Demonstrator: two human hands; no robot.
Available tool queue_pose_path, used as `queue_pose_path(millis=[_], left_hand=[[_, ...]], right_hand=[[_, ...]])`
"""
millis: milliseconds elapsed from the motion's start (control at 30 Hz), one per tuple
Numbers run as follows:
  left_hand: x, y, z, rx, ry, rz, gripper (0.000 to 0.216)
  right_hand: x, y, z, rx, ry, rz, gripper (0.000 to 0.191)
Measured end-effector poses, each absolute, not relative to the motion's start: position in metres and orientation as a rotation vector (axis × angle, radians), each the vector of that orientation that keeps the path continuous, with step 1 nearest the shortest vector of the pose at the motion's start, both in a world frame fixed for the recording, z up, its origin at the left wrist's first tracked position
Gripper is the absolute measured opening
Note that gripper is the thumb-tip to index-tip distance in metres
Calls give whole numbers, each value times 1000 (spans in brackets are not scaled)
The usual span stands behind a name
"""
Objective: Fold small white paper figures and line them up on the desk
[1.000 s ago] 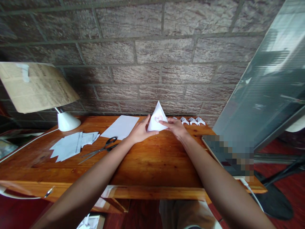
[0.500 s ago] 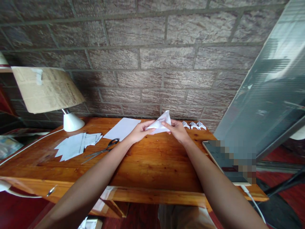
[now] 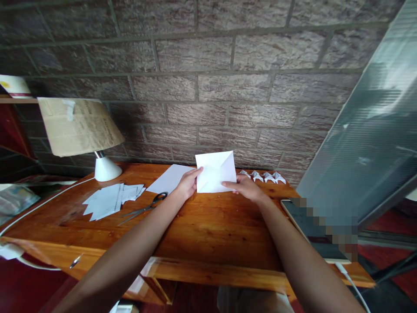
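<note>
A square sheet of white paper (image 3: 215,171), opened out with a diagonal crease, is held up above the back of the wooden desk. My left hand (image 3: 190,181) pinches its left edge, thumb on the front face. At the lower right corner my right hand (image 3: 244,186) grips it, the thumb lying across the front and the fingers mostly hidden behind. Several small folded paper stars (image 3: 269,176) stand in a row just right of my right hand. Left of my left hand, a larger white sheet (image 3: 169,178) lies flat on the desk.
Black-handled scissors (image 3: 146,208) lie beside my left forearm. Cut paper pieces (image 3: 107,202) are heaped farther left, before a lamp (image 3: 107,168). A tablet-like device (image 3: 302,221), partly pixelated, rests at the desk's right with a cable plugged in. A brick wall (image 3: 215,87) rises behind.
The paper was folded into a triangle and is now opened into a square facing me. My hands have moved slightly apart with it. The camera view has shifted a little.
</note>
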State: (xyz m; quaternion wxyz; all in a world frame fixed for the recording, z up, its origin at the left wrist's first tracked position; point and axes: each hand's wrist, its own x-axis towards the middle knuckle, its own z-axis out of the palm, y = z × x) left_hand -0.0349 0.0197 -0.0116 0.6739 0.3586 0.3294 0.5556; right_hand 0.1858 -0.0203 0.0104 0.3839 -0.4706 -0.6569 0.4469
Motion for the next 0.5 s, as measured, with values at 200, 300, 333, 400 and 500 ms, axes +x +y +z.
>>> queue_pose_path(millis=[200,300,333,400,500], left_hand=[[-34,14,-11,851,757,1135,39],[-29,8,-12,918,737,1072,47],[-27,7,-12,924,733,1075,47],[-26,7,-12,922,732,1095,44],[-33,12,-9,933,760,1152,43]], right_hand=[[188,-14,12,-1176,-1183,1019,37],[180,-13,8,-1039,-1053,1076,41],[176,-14,6,-1020,-1091,1122,42],[171,-16,3,-1011,-1192,1194,45],[168,-19,-1,-1027,-1241,1220,44]])
